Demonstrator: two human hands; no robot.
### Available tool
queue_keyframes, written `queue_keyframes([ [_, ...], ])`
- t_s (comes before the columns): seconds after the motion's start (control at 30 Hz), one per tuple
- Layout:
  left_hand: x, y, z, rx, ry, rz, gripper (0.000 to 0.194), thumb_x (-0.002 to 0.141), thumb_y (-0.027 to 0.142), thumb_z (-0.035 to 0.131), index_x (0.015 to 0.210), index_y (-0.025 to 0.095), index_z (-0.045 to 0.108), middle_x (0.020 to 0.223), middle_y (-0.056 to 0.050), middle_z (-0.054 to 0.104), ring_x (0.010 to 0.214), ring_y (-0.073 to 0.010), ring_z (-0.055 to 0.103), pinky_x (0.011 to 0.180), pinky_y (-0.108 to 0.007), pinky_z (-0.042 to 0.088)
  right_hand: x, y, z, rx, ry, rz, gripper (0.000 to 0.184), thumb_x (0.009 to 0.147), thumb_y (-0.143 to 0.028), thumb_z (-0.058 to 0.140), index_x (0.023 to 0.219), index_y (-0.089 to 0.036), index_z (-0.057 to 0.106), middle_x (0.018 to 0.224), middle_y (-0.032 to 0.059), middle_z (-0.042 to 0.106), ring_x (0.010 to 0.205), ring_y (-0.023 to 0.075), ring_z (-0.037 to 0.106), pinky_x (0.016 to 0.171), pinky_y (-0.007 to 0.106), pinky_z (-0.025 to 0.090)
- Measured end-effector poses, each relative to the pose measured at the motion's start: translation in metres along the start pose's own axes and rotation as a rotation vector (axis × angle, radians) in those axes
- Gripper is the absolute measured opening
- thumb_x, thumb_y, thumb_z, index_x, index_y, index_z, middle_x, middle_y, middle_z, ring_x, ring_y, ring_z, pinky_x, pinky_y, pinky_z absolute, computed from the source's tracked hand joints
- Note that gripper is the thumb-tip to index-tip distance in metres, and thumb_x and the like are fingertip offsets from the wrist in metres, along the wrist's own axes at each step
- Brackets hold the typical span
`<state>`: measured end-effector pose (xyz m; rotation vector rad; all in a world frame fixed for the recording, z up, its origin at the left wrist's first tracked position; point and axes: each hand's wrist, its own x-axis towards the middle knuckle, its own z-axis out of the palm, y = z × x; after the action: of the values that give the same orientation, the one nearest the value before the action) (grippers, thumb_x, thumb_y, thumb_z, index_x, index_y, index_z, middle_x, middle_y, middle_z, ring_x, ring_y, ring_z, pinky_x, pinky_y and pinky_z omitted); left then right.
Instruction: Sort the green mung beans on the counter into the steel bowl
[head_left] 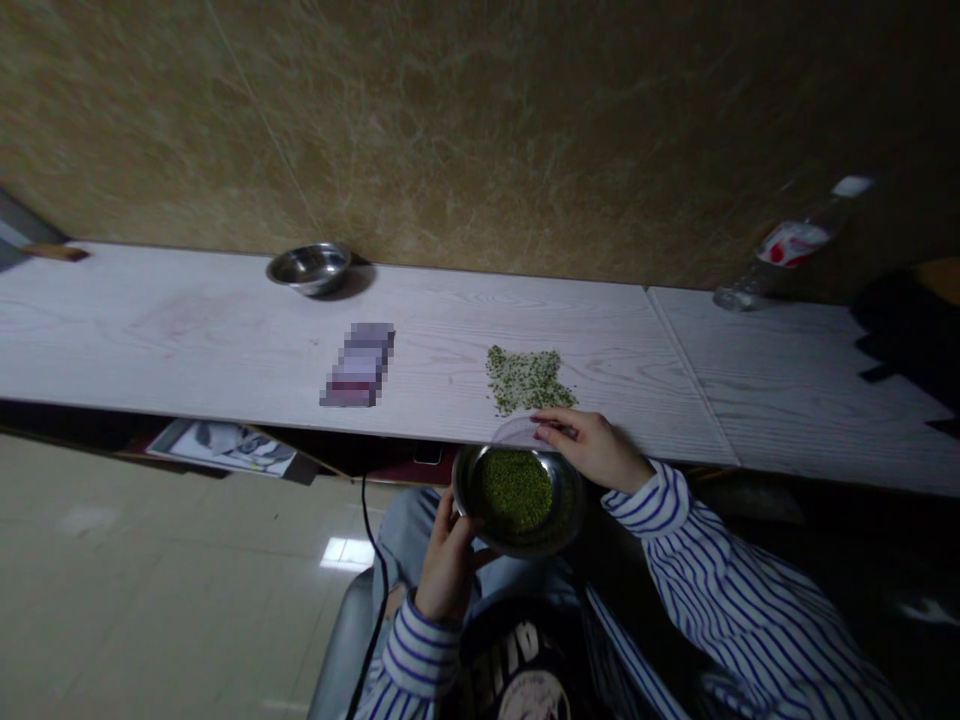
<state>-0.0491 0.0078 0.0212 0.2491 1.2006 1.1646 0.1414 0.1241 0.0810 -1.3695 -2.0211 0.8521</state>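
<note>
My left hand (448, 562) grips the left rim of a steel bowl (566, 510), which sits over my lap just below the counter's front edge. Inside lie many small green beans (516, 490), probably mung beans. Between its thumb and fingers, my right hand (592, 445) pinches a thin, see-through round piece (514, 430), perhaps a plastic lid, above the bowl's far rim at the counter edge. Just beyond it, a loose patch of scattered green beans (523, 380) covers part of the counter.
On the pale wooden counter (435, 310), a second steel bowl (309, 270) stands near the wall, with a pixelated flat item (360, 365) in front. At right are a clear bottle (791, 245) and a dark bag (911, 330). A black cable (367, 510) hangs below the counter.
</note>
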Motion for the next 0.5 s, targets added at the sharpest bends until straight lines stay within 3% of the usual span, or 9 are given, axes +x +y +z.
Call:
queue_keyframes([
  [0.1,0.0,-0.001,0.0,-0.004,0.006,-0.005,0.063,0.068,0.02,0.062,0.129,0.025,0.048,0.117,-0.008,0.058,0.091,-0.0191,0.055,0.066,-0.03,0.051,-0.004,0.005,-0.003,0.003,0.018,0.045,0.026,0.085,-0.027,0.058,0.107,-0.021,0.071,0.099,0.0056,0.076,0.084,0.0184,0.071,0.078,0.031,0.056],
  [0.27,-0.001,-0.001,0.0,-0.02,0.045,0.002,0.064,0.066,0.021,0.062,0.129,0.024,0.048,0.119,-0.008,0.058,0.093,-0.0197,0.054,0.067,-0.031,0.052,-0.003,0.025,-0.007,0.055,0.157,0.107,0.03,0.085,-0.029,0.058,0.11,-0.017,0.068,0.096,0.0084,0.076,0.087,0.0209,0.071,0.078,0.033,0.056],
  [0.5,-0.002,-0.001,0.001,-0.035,0.067,-0.014,0.063,0.066,0.022,0.063,0.128,0.026,0.05,0.115,-0.007,0.06,0.091,-0.0198,0.056,0.067,-0.032,0.051,0.003,0.031,-0.005,0.055,0.201,0.098,0.029,0.084,-0.029,0.057,0.109,-0.018,0.068,0.095,0.009,0.075,0.086,0.0213,0.071,0.077,0.034,0.057],
])
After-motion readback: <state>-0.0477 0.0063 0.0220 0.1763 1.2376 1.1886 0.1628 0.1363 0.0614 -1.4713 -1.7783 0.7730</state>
